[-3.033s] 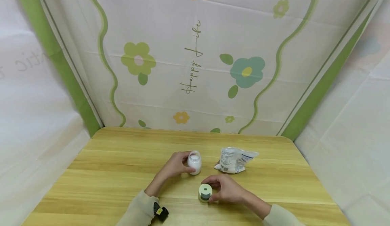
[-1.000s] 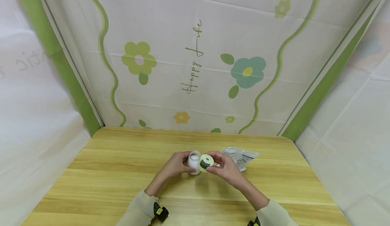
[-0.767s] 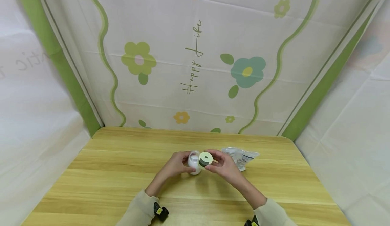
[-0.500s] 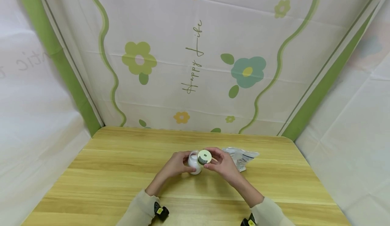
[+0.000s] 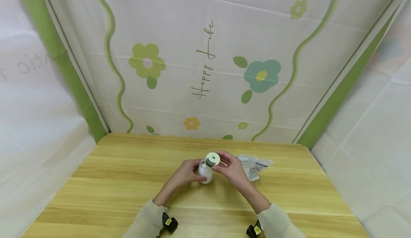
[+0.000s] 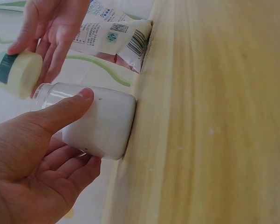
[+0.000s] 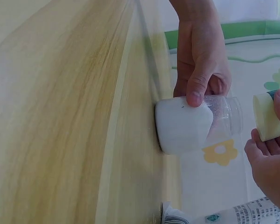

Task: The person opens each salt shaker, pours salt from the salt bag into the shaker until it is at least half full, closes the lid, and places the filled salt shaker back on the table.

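Note:
A clear jar (image 5: 206, 175) partly filled with white powder stands upright on the wooden table, its mouth uncovered. My left hand (image 5: 185, 173) grips it round the side, thumb in front, as the left wrist view shows with the jar (image 6: 105, 121) close up. In my right hand (image 5: 233, 169) is a pale yellow-green lid (image 5: 213, 158) with a dark band, pinched between thumb and fingers. The lid is tilted a little and overlaps the jar's mouth in the head view. From the right wrist view, a gap shows between the lid (image 7: 268, 116) and the jar's rim.
A crumpled white printed plastic bag (image 5: 253, 166) stands just right of my right hand, partly hidden by it. The wooden table (image 5: 128, 181) reaches back to a flower-patterned curtain (image 5: 179, 99), and more curtains hang at both sides.
My right hand has raised the lid from the table at the front and brought it back and left to the jar's mouth. The left hand and jar have stayed in place.

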### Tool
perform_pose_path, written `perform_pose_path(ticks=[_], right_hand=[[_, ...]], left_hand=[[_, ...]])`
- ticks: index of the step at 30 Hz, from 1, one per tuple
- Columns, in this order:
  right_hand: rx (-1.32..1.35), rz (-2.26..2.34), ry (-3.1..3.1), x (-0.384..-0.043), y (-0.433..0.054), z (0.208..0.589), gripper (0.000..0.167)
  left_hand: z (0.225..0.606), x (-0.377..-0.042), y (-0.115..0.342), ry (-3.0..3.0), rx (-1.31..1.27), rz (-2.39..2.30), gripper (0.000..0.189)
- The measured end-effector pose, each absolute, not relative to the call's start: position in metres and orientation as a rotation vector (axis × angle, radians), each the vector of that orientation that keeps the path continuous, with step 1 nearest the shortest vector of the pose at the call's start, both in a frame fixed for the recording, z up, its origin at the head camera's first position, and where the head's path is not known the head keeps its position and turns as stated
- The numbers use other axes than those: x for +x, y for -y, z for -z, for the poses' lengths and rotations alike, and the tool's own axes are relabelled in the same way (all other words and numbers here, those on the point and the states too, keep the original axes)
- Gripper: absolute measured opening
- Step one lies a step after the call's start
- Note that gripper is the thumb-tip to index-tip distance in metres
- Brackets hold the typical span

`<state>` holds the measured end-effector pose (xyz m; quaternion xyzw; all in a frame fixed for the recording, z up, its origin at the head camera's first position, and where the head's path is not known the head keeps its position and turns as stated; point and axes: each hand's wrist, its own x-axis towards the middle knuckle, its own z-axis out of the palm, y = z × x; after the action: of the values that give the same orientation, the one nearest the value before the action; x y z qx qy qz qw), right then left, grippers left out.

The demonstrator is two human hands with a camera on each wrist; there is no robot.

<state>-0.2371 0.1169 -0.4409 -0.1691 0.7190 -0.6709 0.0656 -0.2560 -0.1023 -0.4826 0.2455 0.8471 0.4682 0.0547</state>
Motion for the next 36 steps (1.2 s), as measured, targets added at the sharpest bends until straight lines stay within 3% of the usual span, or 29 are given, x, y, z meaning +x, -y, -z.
perform_pose_path(ticks=[36], right_hand=[[-0.573,1.864,-2.231,-0.254,-0.103,0.46,0.057]], left_hand=[[0.485,-0.257,0.103,-2.589,0.761,-1.392,0.049]])
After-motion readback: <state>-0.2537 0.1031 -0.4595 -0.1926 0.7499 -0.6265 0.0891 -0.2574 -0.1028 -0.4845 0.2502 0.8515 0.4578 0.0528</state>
